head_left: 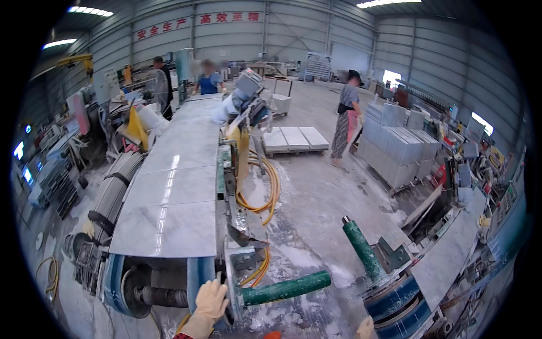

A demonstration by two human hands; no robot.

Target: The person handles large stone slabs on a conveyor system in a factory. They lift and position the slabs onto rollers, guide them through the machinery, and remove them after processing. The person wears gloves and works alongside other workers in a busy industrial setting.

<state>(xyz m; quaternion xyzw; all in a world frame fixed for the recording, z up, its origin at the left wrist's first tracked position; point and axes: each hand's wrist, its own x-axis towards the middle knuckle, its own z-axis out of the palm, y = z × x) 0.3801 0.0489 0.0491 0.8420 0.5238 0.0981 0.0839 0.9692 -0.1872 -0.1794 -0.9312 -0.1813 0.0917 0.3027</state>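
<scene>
My left hand [209,305], in a cream glove, lies with its fingers stretched out on the end of a conveyor, by the right blue belt [202,273]. Nothing shows in its grip. Just ahead, a pale grey-veined marble slab [164,229] rests on the belts, its near edge overhanging the roller [164,297]. A second slab [172,183] lies beyond it, followed by others. At the lower edge, only a bit of my gloved right hand [366,327] shows, near another conveyor's blue belt [395,322]; its fingers are hidden.
Green cylinders [288,288] jut from both machines. Yellow hoses [274,195] coil on the floor. A low pallet of slabs [296,139] and a tall slab stack [395,150] stand ahead. One person [346,116] stands by the stack; two others [209,82] are beyond the line.
</scene>
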